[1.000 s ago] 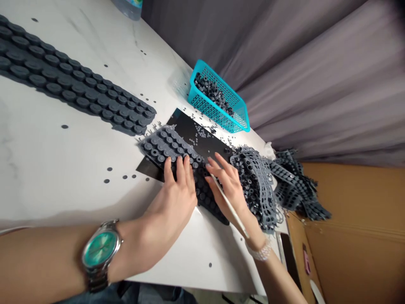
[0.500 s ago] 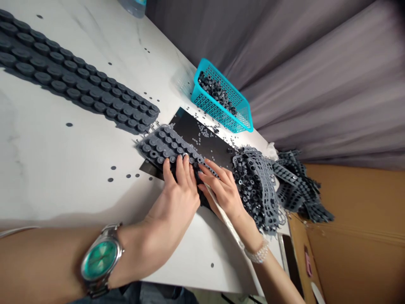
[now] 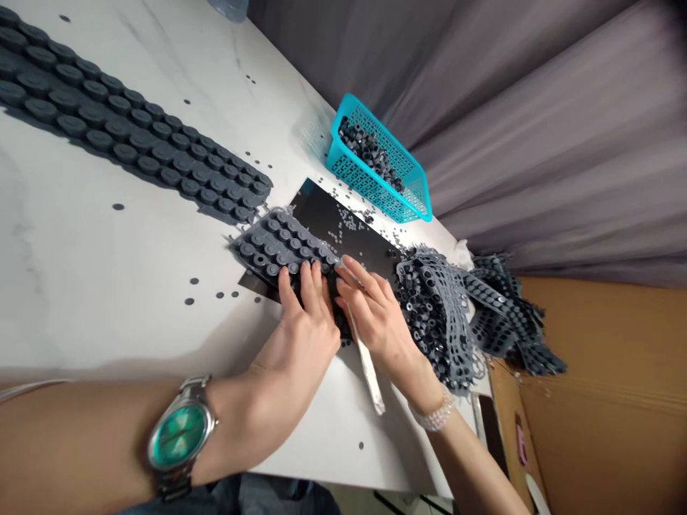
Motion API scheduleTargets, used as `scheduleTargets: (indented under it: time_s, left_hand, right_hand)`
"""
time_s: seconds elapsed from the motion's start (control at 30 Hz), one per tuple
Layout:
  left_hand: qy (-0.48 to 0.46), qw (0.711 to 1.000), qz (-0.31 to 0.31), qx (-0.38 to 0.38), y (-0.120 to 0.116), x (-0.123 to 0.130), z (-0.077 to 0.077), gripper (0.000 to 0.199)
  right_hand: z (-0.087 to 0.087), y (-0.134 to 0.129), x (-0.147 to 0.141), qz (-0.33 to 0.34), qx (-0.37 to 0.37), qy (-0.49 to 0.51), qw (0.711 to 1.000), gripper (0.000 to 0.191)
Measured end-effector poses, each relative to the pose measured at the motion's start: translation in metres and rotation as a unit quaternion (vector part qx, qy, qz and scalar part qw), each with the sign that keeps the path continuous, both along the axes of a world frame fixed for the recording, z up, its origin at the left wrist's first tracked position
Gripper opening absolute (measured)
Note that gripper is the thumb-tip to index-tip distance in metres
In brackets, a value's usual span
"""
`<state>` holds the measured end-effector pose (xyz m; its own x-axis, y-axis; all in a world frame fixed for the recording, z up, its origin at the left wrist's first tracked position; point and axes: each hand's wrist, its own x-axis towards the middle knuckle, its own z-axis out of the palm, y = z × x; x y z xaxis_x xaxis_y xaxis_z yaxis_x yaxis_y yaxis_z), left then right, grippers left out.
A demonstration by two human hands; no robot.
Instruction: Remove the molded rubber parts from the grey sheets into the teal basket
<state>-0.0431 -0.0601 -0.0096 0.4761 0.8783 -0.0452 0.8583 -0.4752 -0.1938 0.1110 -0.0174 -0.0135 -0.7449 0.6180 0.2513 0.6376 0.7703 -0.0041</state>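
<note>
A dark grey rubber sheet (image 3: 279, 242) with rows of round raised studs lies partly across a black board (image 3: 316, 207). The fingers of my left hand (image 3: 300, 325) are stretched out and spread over its near part, pressing it down; the thumb is hidden. Just right of it, my right hand (image 3: 381, 322) is closed on a slim stick wrapped in white (image 3: 370, 379). The stick's rear end points toward me, while its working tip is hidden at the sheet's right part. Both hands cover much of the sheet there.
A turquoise basket (image 3: 378, 197) at the back holds small dark ring-like pieces. To the right lies a heap of perforated grey webbing (image 3: 454, 315) and dark rings. A long studded strip (image 3: 144, 143) stretches left. Small discs are scattered about. Behind stand a grey curtain (image 3: 509, 107) and cardboard (image 3: 606, 343).
My right hand has shifted slightly up and left along the sheet. The white-wrapped stick has swung, its rear end now free of the wrist. My left hand stays nearly in place.
</note>
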Motion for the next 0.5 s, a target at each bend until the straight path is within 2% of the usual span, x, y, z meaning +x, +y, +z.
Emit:
scheduleTargets:
  time_s: [0.07,0.17,0.23,0.33,0.5]
  left_hand:
    - [0.009,1.0,0.009,0.016,-0.001,0.002,-0.004,0.054]
    - [0.005,0.999,0.025,0.038,-0.003,0.005,-0.009,0.055]
    - [-0.012,0.998,0.036,0.046,-0.004,0.006,-0.011,0.055]
    - [-0.052,0.996,0.056,0.041,-0.005,0.007,-0.011,0.054]
    - [-0.051,0.997,0.05,0.031,-0.004,0.005,-0.009,0.05]
  right_hand:
    - [-0.002,0.005,0.007,-0.078,0.025,0.058,0.995,0.023]
    - [-0.003,0.011,0.023,-0.217,0.043,0.11,0.969,0.019]
    - [-0.003,0.013,0.03,-0.238,0.03,0.093,0.966,0.017]
    - [-0.002,0.009,0.026,-0.19,0.024,0.077,0.978,0.017]
    - [0.002,0.004,-0.003,-0.044,0.002,0.043,0.998,0.021]
